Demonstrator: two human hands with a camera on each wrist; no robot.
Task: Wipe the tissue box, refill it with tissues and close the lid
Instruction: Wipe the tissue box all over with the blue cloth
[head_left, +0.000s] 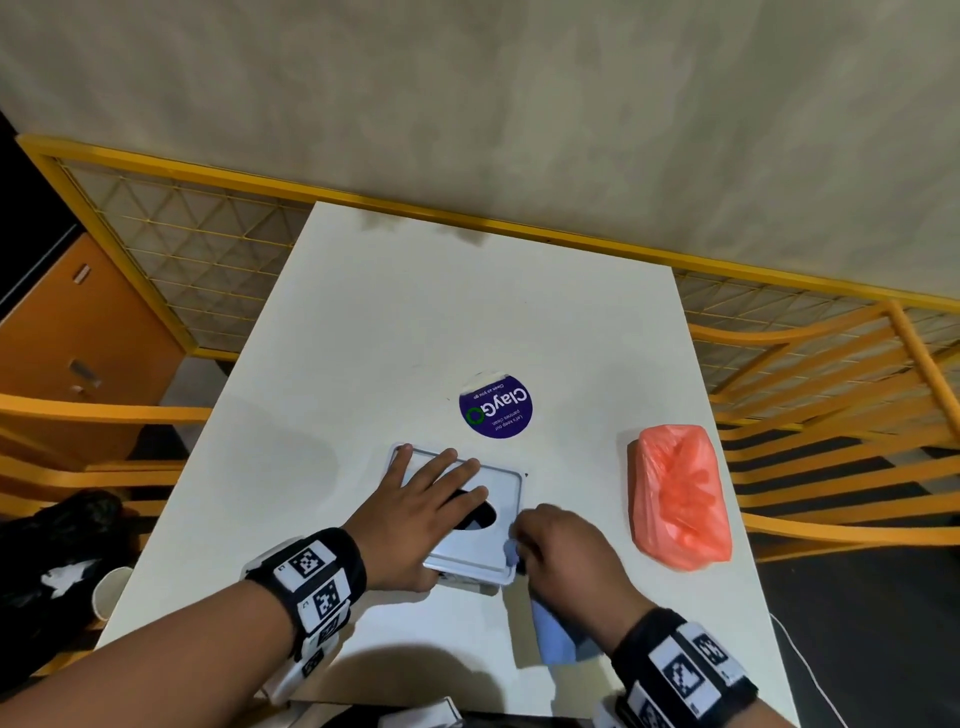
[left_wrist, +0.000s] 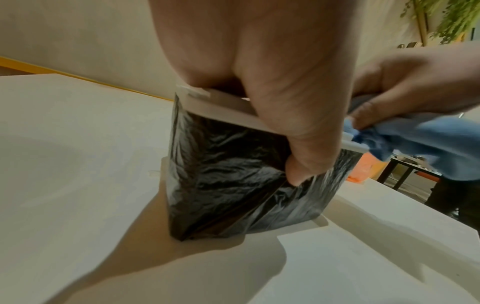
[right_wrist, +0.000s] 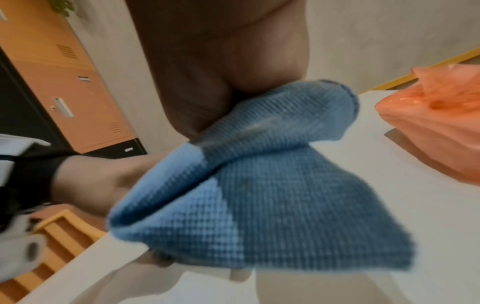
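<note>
The tissue box (left_wrist: 221, 174) stands near the front of the white table (head_left: 415, 312). It has glossy black sides and a white lid (head_left: 501, 486) with an oval opening. My left hand (head_left: 431, 488) lies flat on the lid with fingers spread and straight, and its thumb (left_wrist: 306, 160) presses the near black side. My right hand (head_left: 561, 545) grips a bunched blue cloth (head_left: 556, 634) against the lid's near right corner. In the right wrist view the cloth (right_wrist: 259, 195) fills the middle and hides the box. An orange plastic bag of tissues (head_left: 680, 493) lies to the right.
A round purple sticker (head_left: 496, 408) is stuck to the table beyond the box. Yellow wooden chairs (head_left: 831, 415) flank the table, with a yellow mesh railing (head_left: 182, 234) behind. A paper cup (head_left: 109, 592) and a black bag (head_left: 62, 545) sit low on the left.
</note>
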